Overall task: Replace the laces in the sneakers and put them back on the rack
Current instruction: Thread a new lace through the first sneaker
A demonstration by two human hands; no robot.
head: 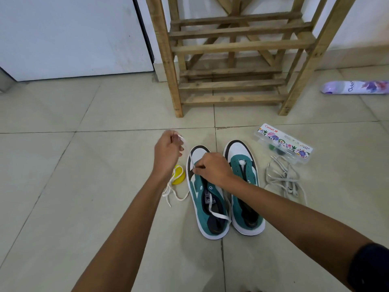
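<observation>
A: Left hand [167,151] pinched the flat white lace [190,160], lifted at ten o'clock of the teal-and-white sneaker [205,199].
B: Right hand [212,168] pinched it at that sneaker's eyelets, six o'clock of the wooden slatted rack [231,49].

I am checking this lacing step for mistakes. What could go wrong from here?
1. The white lace runs from the left hand to the right hand at the left sneaker; a hard pull may draw its loose end, lying inside the shoe, out of the eyelet.
2. The grey laces lie in a loose pile beside the right sneaker and could be mixed up with the new ones.
</observation>
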